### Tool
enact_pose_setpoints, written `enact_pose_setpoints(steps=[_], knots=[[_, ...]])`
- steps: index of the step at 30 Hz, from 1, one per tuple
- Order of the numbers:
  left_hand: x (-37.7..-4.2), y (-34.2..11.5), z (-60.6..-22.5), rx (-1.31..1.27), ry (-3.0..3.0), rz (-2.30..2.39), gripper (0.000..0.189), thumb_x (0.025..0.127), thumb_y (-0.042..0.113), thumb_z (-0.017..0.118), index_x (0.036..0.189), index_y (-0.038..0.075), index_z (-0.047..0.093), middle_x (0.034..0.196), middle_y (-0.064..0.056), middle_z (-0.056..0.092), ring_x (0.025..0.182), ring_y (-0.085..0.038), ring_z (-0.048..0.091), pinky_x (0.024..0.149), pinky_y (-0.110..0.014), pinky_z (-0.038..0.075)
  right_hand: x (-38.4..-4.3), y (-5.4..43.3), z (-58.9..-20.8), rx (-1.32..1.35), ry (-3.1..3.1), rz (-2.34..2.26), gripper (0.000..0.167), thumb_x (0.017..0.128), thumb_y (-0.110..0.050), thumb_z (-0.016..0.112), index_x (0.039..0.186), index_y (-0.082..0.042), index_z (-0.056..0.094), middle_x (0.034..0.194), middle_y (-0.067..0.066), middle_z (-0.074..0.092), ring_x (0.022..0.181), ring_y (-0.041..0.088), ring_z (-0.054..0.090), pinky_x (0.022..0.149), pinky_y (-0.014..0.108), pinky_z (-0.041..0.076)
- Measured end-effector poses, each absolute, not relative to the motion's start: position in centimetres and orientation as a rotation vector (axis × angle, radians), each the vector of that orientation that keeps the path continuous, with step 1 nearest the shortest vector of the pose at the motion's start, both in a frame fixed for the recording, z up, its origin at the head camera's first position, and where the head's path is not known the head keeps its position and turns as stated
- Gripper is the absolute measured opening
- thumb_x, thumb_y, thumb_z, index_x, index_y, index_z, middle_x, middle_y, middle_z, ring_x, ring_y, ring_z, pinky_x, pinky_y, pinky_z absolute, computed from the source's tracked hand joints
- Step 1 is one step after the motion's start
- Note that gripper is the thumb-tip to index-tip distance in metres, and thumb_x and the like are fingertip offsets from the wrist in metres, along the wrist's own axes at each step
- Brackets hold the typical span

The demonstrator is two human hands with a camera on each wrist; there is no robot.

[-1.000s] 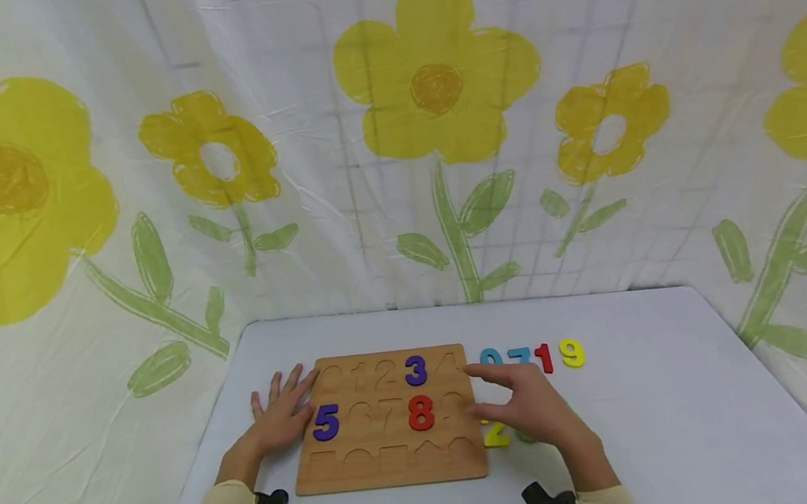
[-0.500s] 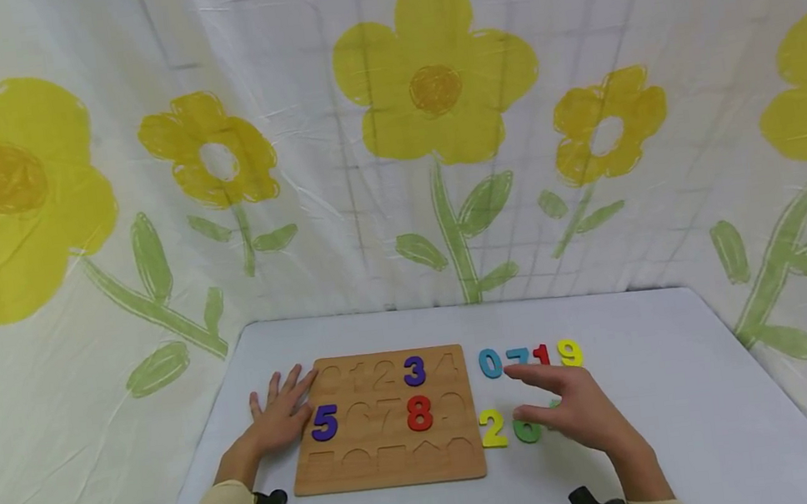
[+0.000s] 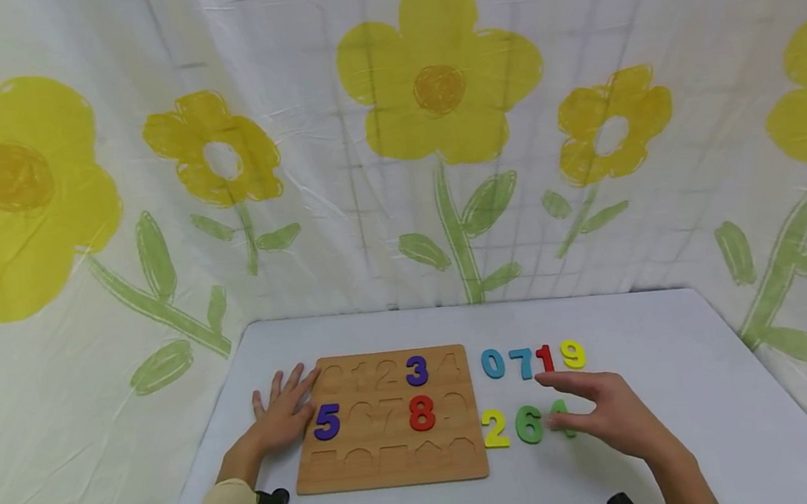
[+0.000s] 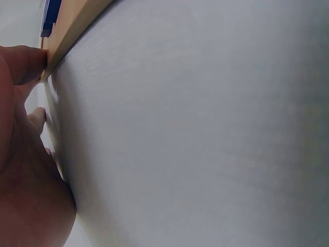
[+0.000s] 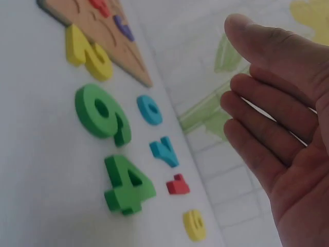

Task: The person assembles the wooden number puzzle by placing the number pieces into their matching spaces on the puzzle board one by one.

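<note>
My left hand (image 3: 281, 422) lies at the left edge of a wooden number puzzle board (image 3: 386, 478), fingers spread, fingertips at its side. In the left wrist view the thumb (image 4: 25, 62) meets the board's edge (image 4: 77, 23). A purple 3 (image 3: 417, 370), a purple 5 (image 3: 327, 422) and a red 8 (image 3: 422, 413) sit on the board. To the right, my right hand (image 3: 616, 415) hovers with thumb and fingers apart, holding nothing. It partly covers the green 4 (image 5: 126, 193) in the head view. Beside that lie a green 6 (image 5: 90, 110) and a yellow 2 (image 5: 76, 46).
Behind these, a blue 0 (image 3: 486, 364), a blue 7 (image 3: 526, 365), a red 1 (image 3: 543, 358) and a yellow 9 (image 3: 573, 354) form a row. The white table (image 3: 757, 419) backs onto a flower-patterned curtain (image 3: 328, 253).
My right hand has moved right, away from the board's right edge, uncovering the yellow 2, the green 6 and the blue numbers. The left hand has stayed in place.
</note>
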State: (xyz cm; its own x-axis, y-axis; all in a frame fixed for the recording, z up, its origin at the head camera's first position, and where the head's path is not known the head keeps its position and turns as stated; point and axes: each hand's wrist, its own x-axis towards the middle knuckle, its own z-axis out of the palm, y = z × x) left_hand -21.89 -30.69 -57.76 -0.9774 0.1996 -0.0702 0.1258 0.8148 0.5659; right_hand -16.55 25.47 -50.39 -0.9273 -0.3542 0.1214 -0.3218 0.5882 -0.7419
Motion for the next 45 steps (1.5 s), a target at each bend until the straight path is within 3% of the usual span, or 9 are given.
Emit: enact_pose_setpoints(steps=[5, 10, 19, 24, 45], knots=[[-21.8, -30.6, -57.5, 0.256, 2.871, 0.868, 0.063, 0.112, 0.023, 0.053, 0.171, 0.012, 0.036, 0.18, -0.029, 0.015, 0.163, -0.064, -0.005, 0.117, -0.085, -0.02, -16.7, 26.9, -50.4, -0.618, 2.795, -1.213, 0.054, 0.088, -0.033, 0.094, 0.138, -0.025, 0.077, 0.137, -0.001, 0.078, 0.13, 0.028, 0.074, 0.107, 0.038, 0.061], [-21.4, -30.2, -56.4, 0.244, 2.853, 0.872, 0.063, 0.112, 0.023, 0.053, 0.171, 0.012, 0.036, 0.18, -0.029, 0.016, 0.163, -0.064, -0.004, 0.118, -0.086, -0.018, -17.0, 28.2, -50.5, -0.593, 2.768, -1.139, 0.056, 0.09, -0.032, 0.092, 0.141, -0.017, 0.075, 0.14, 0.001, 0.077, 0.132, 0.033, 0.072, 0.106, 0.055, 0.06], [-21.6, -30.0, -56.3, 0.206, 2.839, 0.801, 0.064, 0.113, 0.022, 0.052, 0.173, 0.013, 0.032, 0.182, -0.026, 0.012, 0.164, -0.062, -0.006, 0.118, -0.086, -0.017, -17.2, 29.7, -51.2, -0.552, 2.73, -1.062, 0.06, 0.09, -0.033, 0.092, 0.144, -0.013, 0.073, 0.144, 0.005, 0.075, 0.137, 0.037, 0.068, 0.106, 0.048, 0.061], [-21.5, -29.8, -56.2, 0.199, 2.833, 0.801, 0.064, 0.113, 0.023, 0.053, 0.173, 0.013, 0.032, 0.182, -0.025, 0.012, 0.164, -0.062, -0.006, 0.119, -0.086, -0.017, -17.5, 30.2, -52.1, -0.513, 2.693, -1.058, 0.062, 0.09, -0.036, 0.092, 0.144, -0.014, 0.073, 0.144, 0.004, 0.075, 0.139, 0.039, 0.067, 0.107, 0.053, 0.059], [-21.4, -29.7, -55.9, 0.204, 2.829, 0.796, 0.064, 0.113, 0.022, 0.051, 0.173, 0.012, 0.031, 0.182, -0.025, 0.011, 0.164, -0.061, -0.007, 0.119, -0.085, -0.017, -18.7, 30.0, -55.5, -0.486, 2.722, -0.98, 0.062, 0.085, -0.032, 0.096, 0.142, -0.019, 0.075, 0.141, -0.002, 0.076, 0.136, 0.031, 0.069, 0.109, 0.049, 0.058]])
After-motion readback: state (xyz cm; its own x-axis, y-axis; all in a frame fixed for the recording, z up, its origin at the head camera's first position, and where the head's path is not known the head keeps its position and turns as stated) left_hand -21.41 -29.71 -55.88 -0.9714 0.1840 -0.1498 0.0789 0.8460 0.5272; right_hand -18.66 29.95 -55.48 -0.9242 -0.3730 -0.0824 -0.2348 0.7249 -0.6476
